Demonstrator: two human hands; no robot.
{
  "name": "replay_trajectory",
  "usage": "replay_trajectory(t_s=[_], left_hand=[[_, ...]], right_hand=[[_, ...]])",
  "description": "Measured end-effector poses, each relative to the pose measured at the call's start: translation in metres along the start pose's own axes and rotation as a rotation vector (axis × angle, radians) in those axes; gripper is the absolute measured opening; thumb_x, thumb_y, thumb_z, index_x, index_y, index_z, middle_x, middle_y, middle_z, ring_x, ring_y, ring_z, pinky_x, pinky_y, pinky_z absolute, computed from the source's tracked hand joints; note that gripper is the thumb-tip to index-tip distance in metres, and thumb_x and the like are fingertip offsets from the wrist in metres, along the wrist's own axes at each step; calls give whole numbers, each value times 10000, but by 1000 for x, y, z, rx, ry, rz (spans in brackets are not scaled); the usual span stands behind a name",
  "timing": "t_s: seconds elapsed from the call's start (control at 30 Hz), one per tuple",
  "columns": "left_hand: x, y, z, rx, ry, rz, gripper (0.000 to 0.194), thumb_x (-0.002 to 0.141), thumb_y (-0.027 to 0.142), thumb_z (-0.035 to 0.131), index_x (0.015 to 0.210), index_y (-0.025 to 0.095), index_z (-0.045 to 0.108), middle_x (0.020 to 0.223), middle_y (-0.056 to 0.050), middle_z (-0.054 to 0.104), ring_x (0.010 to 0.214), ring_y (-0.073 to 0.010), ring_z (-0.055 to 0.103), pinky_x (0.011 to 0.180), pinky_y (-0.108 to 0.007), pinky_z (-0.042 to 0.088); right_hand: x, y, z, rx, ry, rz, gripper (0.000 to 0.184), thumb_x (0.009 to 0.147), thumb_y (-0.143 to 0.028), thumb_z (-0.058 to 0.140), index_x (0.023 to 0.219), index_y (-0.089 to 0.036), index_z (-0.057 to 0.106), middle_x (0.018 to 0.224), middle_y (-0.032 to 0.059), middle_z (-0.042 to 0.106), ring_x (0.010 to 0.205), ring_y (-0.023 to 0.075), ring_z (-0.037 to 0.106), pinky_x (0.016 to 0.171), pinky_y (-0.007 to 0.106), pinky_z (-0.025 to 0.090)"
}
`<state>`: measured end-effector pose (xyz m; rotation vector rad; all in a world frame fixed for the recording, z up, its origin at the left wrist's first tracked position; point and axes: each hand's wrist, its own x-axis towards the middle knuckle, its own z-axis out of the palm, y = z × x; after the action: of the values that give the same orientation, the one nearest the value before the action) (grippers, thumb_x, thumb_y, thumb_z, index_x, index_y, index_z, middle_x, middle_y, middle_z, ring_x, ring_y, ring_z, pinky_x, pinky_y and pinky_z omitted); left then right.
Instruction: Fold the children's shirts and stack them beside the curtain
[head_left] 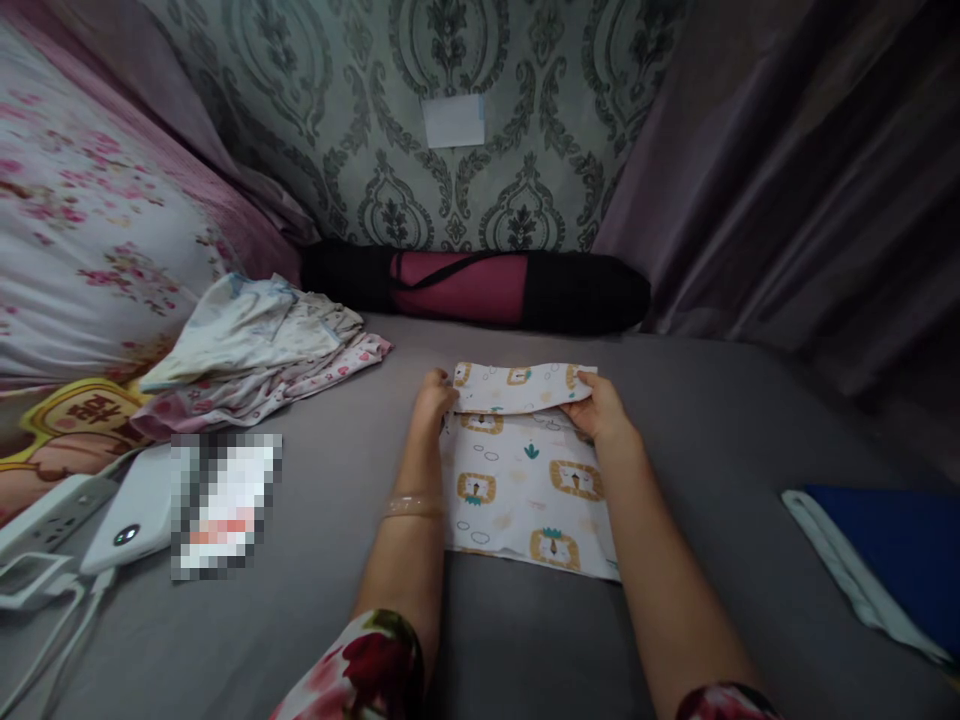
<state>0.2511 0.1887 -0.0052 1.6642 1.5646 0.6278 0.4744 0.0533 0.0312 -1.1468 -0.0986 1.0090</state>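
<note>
A white cloth (517, 500) printed with yellow lion faces and small green plants lies on the grey sheet in front of me. Its far end is turned over into a narrow flap, raised a little off the layer below. My left hand (436, 396) is closed on the left end of that flap, with a clear bangle on the wrist. At the flap's right end my right hand (596, 402) pinches the cloth, thumb on top and fingers beneath. Part of the cloth's right edge is hidden behind my right forearm.
Crumpled baby clothes (262, 340) lie at the left by a floral pillow (97, 210). Nearer me are a white power bank (139, 510) and a power strip (56, 515) with cables. A black and maroon rolled bag (465, 285) lies along the wall. Folded blue fabric (885, 550) sits at right.
</note>
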Motion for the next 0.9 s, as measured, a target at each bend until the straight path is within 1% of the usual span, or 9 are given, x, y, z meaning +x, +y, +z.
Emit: replay_trajectory(t_s=[0.17, 0.27, 0.37, 0.47, 0.53, 0.6, 0.73, 0.8, 0.9], left_hand=[[1, -3, 0, 24, 11, 16, 365, 674, 135, 679, 1021, 204, 591, 813, -70, 687, 770, -223, 656, 644, -273, 440], [-4, 2, -2, 46, 23, 11, 290, 736, 288, 695, 992, 205, 588, 866, -92, 698, 843, -239, 657, 683, -287, 448], [-14, 9, -2, 116, 53, 18, 300, 788, 445, 653, 958, 208, 585, 928, -121, 702, 936, -266, 648, 734, -313, 452], [-25, 17, 1, 257, 97, 55, 281, 854, 462, 572, 936, 194, 589, 1022, -185, 687, 1012, -308, 632, 794, -364, 449], [-31, 21, 5, 352, 127, 93, 279, 894, 435, 518, 963, 175, 593, 1073, -217, 667, 1041, -324, 624, 816, -384, 448], [-36, 23, 8, 422, 164, 117, 276, 916, 398, 487, 1010, 162, 596, 1106, -218, 653, 1063, -321, 617, 827, -378, 453], [-38, 25, 13, 494, 204, 90, 259, 938, 336, 451, 1065, 164, 598, 1137, -178, 648, 1072, -298, 619, 827, -358, 468], [-37, 24, 14, 498, 197, 80, 261, 946, 333, 440, 1076, 167, 594, 1141, -167, 649, 1061, -296, 625, 815, -357, 474], [-37, 24, 11, 494, 179, 75, 255, 950, 323, 434, 1082, 168, 589, 1139, -168, 650, 1045, -294, 631, 805, -358, 476]], right_hand=[[6, 1, -11, -67, 79, -4, 187, 806, -93, 479, 906, -203, 592, 732, 15, 691, 758, 181, 687, 709, 358, 602], [7, 3, -17, -150, 59, -75, 177, 763, -61, 553, 872, -186, 618, 637, -8, 664, 623, 171, 668, 616, 328, 597], [5, 2, -23, -284, 66, -135, 172, 717, -29, 576, 807, -164, 632, 571, -25, 638, 513, 142, 623, 520, 264, 562], [3, -1, -30, -471, 81, -230, 162, 704, -32, 570, 778, -152, 649, 562, -27, 632, 489, 122, 599, 473, 207, 512], [5, -3, -36, -589, 112, -311, 167, 704, -52, 584, 813, -148, 667, 595, -21, 646, 511, 119, 604, 471, 187, 487], [8, -4, -40, -747, 175, -364, 207, 707, -77, 604, 887, -138, 685, 672, 4, 679, 567, 134, 632, 502, 197, 490], [11, -3, -42, -1136, 260, -431, 307, 743, -136, 618, 1038, -109, 696, 898, 96, 722, 798, 204, 691, 672, 262, 528], [9, 0, -43, -1281, 275, -507, 330, 774, -147, 596, 1090, -117, 686, 970, 115, 716, 903, 231, 683, 762, 293, 524], [0, 4, -43, -1439, 273, -593, 357, 826, -140, 525, 1159, -129, 651, 1034, 135, 697, 980, 260, 658, 846, 344, 505]])
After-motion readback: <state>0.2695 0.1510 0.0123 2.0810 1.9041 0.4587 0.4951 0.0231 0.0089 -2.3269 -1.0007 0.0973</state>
